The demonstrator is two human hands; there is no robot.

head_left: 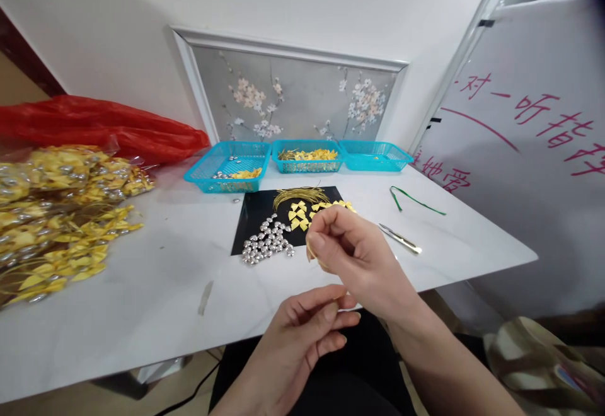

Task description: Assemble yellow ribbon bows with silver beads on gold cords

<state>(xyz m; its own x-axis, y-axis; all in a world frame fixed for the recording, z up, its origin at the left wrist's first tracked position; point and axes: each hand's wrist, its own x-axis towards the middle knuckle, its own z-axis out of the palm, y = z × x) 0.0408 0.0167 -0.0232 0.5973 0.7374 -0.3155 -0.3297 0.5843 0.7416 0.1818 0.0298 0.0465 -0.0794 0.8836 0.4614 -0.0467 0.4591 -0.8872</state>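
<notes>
Above the near edge of the table, my right hand (352, 255) is closed, thumb pressed to the curled forefinger. A thin yellowish edge shows at its fingertips, too small to name. Just below it, my left hand (309, 328) pinches thumb against forefinger, its other fingers loosely bent; what lies in that pinch is hidden. Beyond my hands a black mat (248, 214) bears a bundle of gold cords (300, 196) and small yellow ribbon bows (297, 215), some covered by my right hand. Shiny silver beads (267, 242) are spread over the mat's front left and onto the table.
Three blue baskets line the back: the left basket (201, 178) and middle basket (307, 166) hold yellow pieces, the right basket (378, 162) little. Bagged yellow-and-silver ornaments (61, 214) and red plastic (108, 123) fill the left. A craft knife (401, 239) and green ribbon (416, 205) lie right.
</notes>
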